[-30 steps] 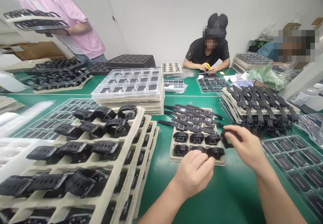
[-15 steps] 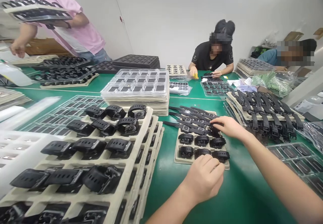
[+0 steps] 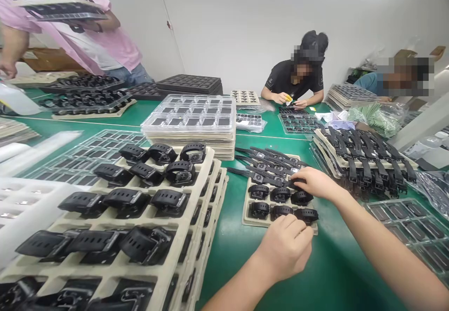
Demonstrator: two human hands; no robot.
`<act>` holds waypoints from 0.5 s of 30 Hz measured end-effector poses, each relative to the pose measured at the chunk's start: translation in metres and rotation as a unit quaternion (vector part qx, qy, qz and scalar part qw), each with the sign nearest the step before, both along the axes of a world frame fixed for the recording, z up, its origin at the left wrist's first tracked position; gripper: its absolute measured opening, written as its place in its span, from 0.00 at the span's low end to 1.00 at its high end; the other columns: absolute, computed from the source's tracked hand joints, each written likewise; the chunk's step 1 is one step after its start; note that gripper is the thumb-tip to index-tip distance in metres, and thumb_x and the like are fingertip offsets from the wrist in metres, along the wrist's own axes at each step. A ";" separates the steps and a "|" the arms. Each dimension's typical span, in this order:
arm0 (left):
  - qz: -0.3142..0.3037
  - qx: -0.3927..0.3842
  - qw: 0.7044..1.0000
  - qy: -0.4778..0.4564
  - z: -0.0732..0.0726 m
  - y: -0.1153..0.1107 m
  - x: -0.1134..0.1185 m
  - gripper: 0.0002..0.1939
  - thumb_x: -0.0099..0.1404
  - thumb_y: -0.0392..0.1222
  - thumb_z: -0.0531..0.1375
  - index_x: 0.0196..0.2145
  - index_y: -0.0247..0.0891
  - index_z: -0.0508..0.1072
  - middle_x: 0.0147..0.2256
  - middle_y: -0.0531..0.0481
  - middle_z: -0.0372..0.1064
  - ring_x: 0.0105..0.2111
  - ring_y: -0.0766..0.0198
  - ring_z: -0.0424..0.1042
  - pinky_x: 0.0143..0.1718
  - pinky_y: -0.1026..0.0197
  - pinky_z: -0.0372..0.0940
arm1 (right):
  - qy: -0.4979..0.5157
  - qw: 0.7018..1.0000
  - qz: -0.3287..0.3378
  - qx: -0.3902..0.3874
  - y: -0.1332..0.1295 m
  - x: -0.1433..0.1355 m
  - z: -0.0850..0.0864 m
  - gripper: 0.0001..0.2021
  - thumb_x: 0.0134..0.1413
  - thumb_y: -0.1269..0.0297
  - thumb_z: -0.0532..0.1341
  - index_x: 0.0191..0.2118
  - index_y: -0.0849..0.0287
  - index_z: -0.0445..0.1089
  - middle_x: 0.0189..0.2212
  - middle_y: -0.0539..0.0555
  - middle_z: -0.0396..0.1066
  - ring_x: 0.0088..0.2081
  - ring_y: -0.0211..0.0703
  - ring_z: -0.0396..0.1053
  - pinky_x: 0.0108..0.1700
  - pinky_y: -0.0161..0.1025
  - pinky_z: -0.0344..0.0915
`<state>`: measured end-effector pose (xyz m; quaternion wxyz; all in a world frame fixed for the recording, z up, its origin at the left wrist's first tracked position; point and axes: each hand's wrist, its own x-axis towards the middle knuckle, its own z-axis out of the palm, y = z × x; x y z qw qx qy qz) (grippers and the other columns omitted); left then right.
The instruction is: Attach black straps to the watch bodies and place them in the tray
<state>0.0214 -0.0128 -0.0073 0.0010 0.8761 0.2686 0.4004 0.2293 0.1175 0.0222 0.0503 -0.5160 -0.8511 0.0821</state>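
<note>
A beige tray (image 3: pixel 245 218) on the green table holds black watches, with closed straps in its two near rows and straps laid out flat in the far rows. My right hand (image 3: pixel 314 183) reaches over the tray's right side, its bent fingers on a black watch strap there. At the tray's near edge, my left hand (image 3: pixel 288 248) is curled with the fingers pressed together, close to the nearest row of watches; whatever is between its fingertips is hidden.
Stacked beige trays of watches (image 3: pixel 189 227) fill the left. Behind stands a stack of clear trays (image 3: pixel 189 114). Strapped watches on another stack (image 3: pixel 365 152) lie at right, near a clear tray (image 3: pixel 414 227). Three people are around the table.
My right hand has shifted slightly down and left at the strap. My left hand has barely moved. Across the table, one person's hands have come together; the person in pink has moved left.
</note>
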 end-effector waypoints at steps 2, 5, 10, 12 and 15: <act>-0.003 -0.002 1.000 -0.005 0.000 0.000 0.000 0.09 0.66 0.31 0.54 0.29 0.36 0.70 0.27 0.49 0.66 0.28 0.62 0.62 0.26 0.58 0.58 | 0.003 1.000 0.018 -0.010 0.000 -0.003 0.001 0.13 0.63 0.65 0.60 0.49 0.50 0.80 0.46 0.52 0.81 0.48 0.49 0.75 0.52 0.40 0.69; -0.006 -0.008 1.000 -0.005 0.001 0.000 0.001 0.09 0.65 0.30 0.54 0.29 0.36 0.70 0.27 0.49 0.66 0.27 0.62 0.61 0.26 0.58 0.58 | -0.010 1.000 0.013 -0.006 0.002 -0.003 0.005 0.14 0.64 0.65 0.59 0.51 0.51 0.79 0.48 0.52 0.80 0.48 0.49 0.75 0.53 0.40 0.69; -0.007 -0.011 1.000 -0.006 0.001 -0.001 0.001 0.09 0.65 0.30 0.54 0.28 0.36 0.70 0.27 0.49 0.65 0.28 0.62 0.61 0.26 0.58 0.58 | -0.068 0.996 -0.039 0.049 0.005 -0.013 0.012 0.16 0.66 0.60 0.59 0.53 0.56 0.78 0.51 0.64 0.74 0.52 0.61 0.70 0.54 0.53 0.66; -0.008 -0.010 1.000 -0.006 0.001 -0.001 0.002 0.09 0.65 0.30 0.54 0.28 0.36 0.70 0.26 0.50 0.64 0.27 0.62 0.61 0.26 0.59 0.57 | -0.093 0.994 -0.030 0.043 0.004 -0.025 0.012 0.13 0.66 0.59 0.60 0.45 0.55 0.81 0.45 0.63 0.75 0.50 0.59 0.70 0.52 0.51 0.67; -0.008 -0.009 1.000 -0.009 0.000 0.000 0.002 0.09 0.65 0.31 0.54 0.27 0.36 0.69 0.26 0.50 0.64 0.27 0.62 0.60 0.26 0.59 0.57 | -0.149 0.988 -0.027 0.010 0.005 -0.045 0.007 0.07 0.59 0.60 0.67 0.36 0.58 0.80 0.42 0.62 0.76 0.49 0.58 0.70 0.49 0.49 0.70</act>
